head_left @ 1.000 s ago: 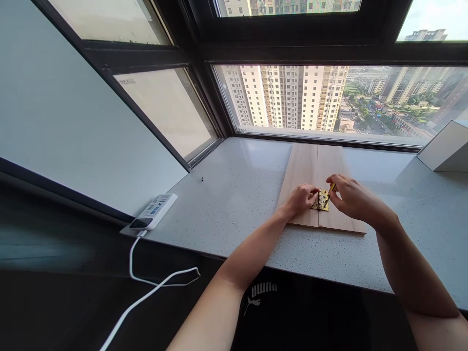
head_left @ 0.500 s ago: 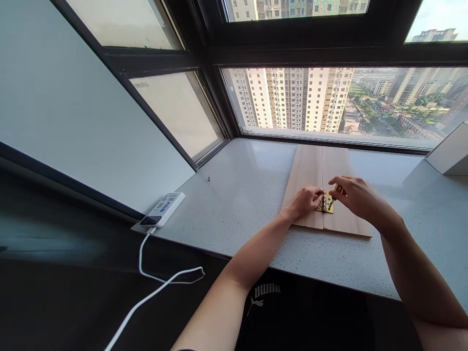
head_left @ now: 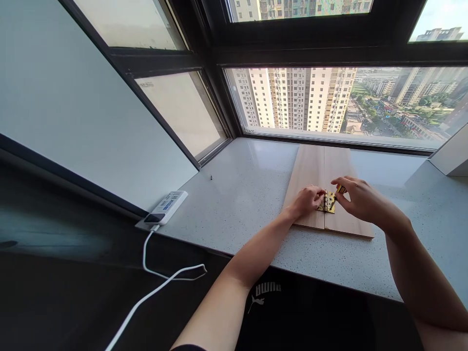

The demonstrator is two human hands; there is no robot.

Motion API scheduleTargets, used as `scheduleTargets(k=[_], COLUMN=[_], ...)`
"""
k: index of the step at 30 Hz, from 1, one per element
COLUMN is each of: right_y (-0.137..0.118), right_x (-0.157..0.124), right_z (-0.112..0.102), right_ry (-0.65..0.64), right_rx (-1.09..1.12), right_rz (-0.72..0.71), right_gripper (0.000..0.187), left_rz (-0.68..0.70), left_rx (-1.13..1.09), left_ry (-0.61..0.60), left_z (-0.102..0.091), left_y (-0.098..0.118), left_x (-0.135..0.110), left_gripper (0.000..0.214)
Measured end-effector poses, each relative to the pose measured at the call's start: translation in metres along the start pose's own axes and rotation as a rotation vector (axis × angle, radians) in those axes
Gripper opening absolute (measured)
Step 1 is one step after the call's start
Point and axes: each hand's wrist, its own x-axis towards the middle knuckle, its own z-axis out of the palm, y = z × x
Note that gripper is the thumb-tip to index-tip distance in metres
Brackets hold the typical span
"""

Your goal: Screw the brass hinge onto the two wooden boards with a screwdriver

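Two pale wooden boards lie edge to edge on the sill, the left board (head_left: 307, 168) and the right board (head_left: 338, 165). A brass butt hinge (head_left: 330, 201) sits across their seam near the front. My left hand (head_left: 307, 200) rests on the left board, its thumb and fingers closed at the hinge's left leaf and partly covering it. Over the right leaf, my right hand (head_left: 360, 197) grips a short screwdriver (head_left: 341, 188) by its yellow and black handle. The tool slants, its thin shaft reaching down to the right leaf. Its exact tip contact is too small to make out.
On the speckled sill (head_left: 241, 195), a small dark screw (head_left: 211, 177) stands at the left. A white power strip (head_left: 167, 207) lies by the left wall, its white cable (head_left: 146, 300) hanging over the front edge. A white box (head_left: 451, 153) is at the far right.
The screwdriver handle and my right hand's fingers have shifted slightly, showing more of the handle. My left hand stays at the hinge. The whole view has moved a little.
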Motion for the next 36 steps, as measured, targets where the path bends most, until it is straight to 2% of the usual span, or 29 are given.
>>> scheduleTargets(k=[23,27,30,36], right_y=[0.0002,-0.0026,-0.0031,0.0002], right_x=[0.0027,0.0028,0.0035,0.0025], right_z=[-0.0049,-0.0054,-0.0048,-0.0014], right_ry=[-0.023,-0.039,-0.038,-0.023], right_rx=[-0.066,-0.063,-0.045,-0.022], right_rz=[-0.063,-0.021,-0.003,-0.040], right_gripper=[0.045,0.041,0.029,0.014], left_rz=[-0.039,-0.040,-0.037,-0.019], left_rx=[0.003,0.015,0.006,0.007], left_ry=[-0.034,-0.030,-0.026,-0.015], left_z=[-0.0028,-0.0032,-0.0029,-0.0011], left_y=[0.0050,0.0048,0.0040,0.0021], left_x=[-0.0004,-0.0003,-0.0004,-0.0001], left_gripper=[0.023,0.022,0.020,0.018])
